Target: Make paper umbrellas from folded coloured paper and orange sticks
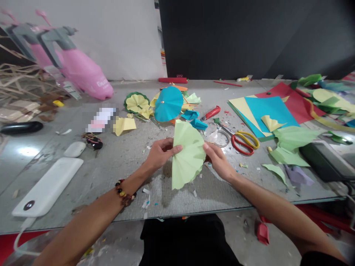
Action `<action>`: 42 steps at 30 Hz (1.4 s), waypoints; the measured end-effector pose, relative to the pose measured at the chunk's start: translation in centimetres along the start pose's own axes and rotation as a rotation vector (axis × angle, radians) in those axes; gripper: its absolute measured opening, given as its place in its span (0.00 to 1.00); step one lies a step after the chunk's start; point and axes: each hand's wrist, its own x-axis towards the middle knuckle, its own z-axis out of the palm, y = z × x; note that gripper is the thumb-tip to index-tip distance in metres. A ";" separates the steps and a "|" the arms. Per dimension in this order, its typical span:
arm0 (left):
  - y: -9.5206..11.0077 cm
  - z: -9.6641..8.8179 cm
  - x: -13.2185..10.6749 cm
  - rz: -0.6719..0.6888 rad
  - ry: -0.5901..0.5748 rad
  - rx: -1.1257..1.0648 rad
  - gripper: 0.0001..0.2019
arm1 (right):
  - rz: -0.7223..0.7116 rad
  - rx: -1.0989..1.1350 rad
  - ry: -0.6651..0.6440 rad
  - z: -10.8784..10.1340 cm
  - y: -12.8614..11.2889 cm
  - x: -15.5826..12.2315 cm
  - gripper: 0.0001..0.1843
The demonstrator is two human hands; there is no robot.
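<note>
My left hand [163,153] and my right hand [219,160] both pinch the edges of a pale green pleated paper fan [188,155], which stands nearly upright above the grey worktable [177,188]. Its scalloped rim faces down and toward me. Beyond it lie a teal pleated paper disc [168,104] and a yellow-and-green paper rosette [137,104]. Scissors with red-and-yellow handles [244,142] rest to the right of my right hand. A red utility knife [211,113] lies farther forward.
Stacked coloured paper sheets [273,111] and green cut paper [294,138] fill the right side. A black tablet-like device [324,162] sits at the right edge. A white power bank [47,186] and white mouse [74,149] lie left. Paper scraps litter the table.
</note>
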 end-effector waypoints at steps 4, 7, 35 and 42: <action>0.2 0.0 0.0 0.013 -0.013 0.044 0.15 | -0.051 -0.090 0.000 0.2 -0.1 0.1 0.21; 0.2 -0.1 0.0 0.007 -0.010 0.054 0.15 | -0.072 -0.108 0.012 0.1 0.2 0.2 0.19; 0.8 0.3 -0.5 0.142 0.092 0.236 0.21 | -0.039 -0.259 -0.159 0.4 2.0 0.0 0.21; 0.7 0.6 -0.6 0.137 0.194 0.280 0.24 | -0.050 -0.256 -0.149 0.5 1.4 -0.1 0.22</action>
